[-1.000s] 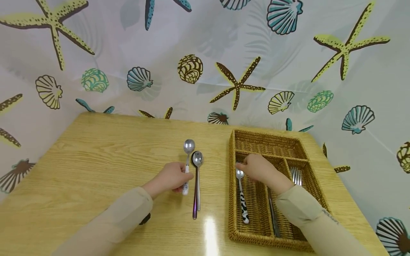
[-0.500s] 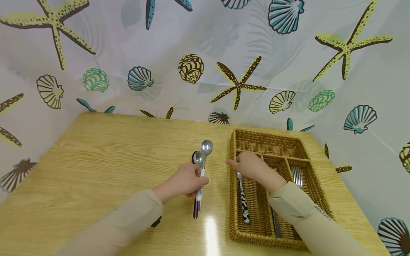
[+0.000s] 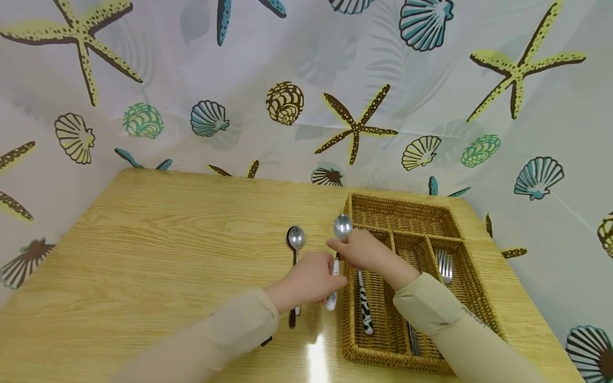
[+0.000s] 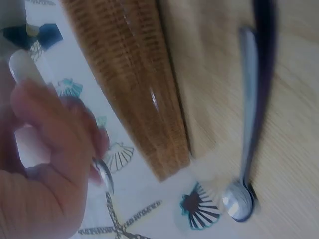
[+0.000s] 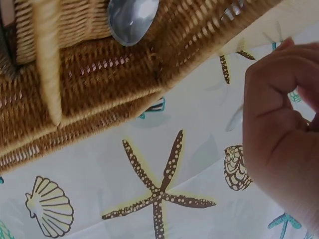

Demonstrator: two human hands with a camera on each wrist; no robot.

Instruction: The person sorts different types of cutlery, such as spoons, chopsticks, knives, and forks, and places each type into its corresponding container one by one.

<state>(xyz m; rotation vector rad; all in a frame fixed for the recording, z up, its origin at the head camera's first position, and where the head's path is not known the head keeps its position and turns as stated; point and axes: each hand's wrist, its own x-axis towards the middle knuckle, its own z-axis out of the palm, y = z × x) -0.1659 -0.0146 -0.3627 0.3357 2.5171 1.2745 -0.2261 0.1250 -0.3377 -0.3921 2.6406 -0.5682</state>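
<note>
My left hand pinches the white patterned handle of a spoon, raised beside the basket's left wall. The right hand is at the spoon's neck with bent fingers; whether they grip it is hidden. In the right wrist view, this hand's finger and thumb curve towards each other. On the table two more spoons lie side by side, partly behind the left hand. A spoon with a black-and-white handle rests in the left compartment of the wicker basket.
A fork lies in the basket's right compartment. In the middle compartment another metal handle shows, partly under the right sleeve. The basket stands on a wooden table, with a shell-and-starfish-patterned cloth behind.
My left hand has carried the white-handled spoon rightwards, over the two lying spoons, to the basket's left side. The right hand has shifted left from above the basket to meet it.
</note>
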